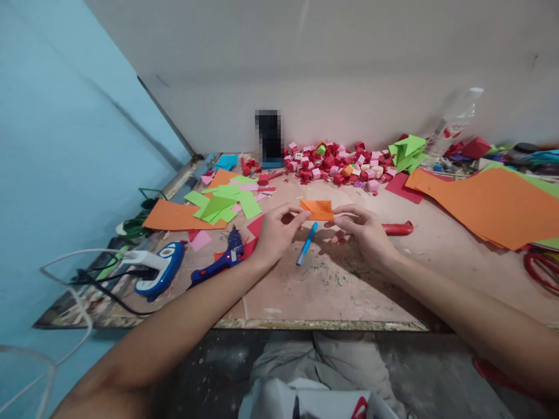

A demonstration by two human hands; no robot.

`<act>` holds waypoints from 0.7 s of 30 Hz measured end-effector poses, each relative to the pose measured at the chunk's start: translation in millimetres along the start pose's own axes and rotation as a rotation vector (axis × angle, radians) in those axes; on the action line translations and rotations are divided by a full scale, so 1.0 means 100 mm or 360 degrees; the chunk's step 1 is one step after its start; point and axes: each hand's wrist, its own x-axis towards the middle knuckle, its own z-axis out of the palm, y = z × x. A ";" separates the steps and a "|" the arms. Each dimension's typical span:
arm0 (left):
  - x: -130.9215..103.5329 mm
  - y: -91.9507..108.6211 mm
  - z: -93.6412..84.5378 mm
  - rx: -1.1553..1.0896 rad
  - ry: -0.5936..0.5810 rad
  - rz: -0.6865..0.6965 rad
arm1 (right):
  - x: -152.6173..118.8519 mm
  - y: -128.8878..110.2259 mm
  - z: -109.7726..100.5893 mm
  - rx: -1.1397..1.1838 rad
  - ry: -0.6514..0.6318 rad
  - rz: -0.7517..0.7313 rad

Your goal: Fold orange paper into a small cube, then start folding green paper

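Observation:
Between my two hands, just above the table, is a small folded piece of orange paper (318, 209) with a diagonal crease at its left end. My left hand (282, 228) pinches its left end between thumb and fingers. At the other end, the fingertips of my right hand (364, 231) close on the right edge. A blue pen (307, 244) lies on the table just below the paper. Partly hidden behind my right hand, a red-handled tool (398, 228) rests on the wood; its working end cannot be made out.
A blue glue gun (222, 260) and a blue-and-white power strip (162, 270) with cables lie left. Green paper strips (218, 205) overlap orange sheets. Red and pink paper cubes (340, 163) pile along the wall. Large orange sheets (484, 203) and a plastic bottle (454, 125) are right.

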 end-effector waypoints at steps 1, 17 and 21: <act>0.00 0.00 0.00 0.0003 0.0004 -0.0001 | -0.01 -0.02 0.01 -0.0018 0.0024 -0.0041; -0.03 0.01 0.03 -0.0083 0.0002 0.0023 | -0.01 -0.02 0.03 -0.0160 0.0009 -0.0143; -0.04 0.02 0.03 -0.0096 -0.0043 0.0014 | -0.01 0.00 0.05 -0.0095 0.0066 -0.0117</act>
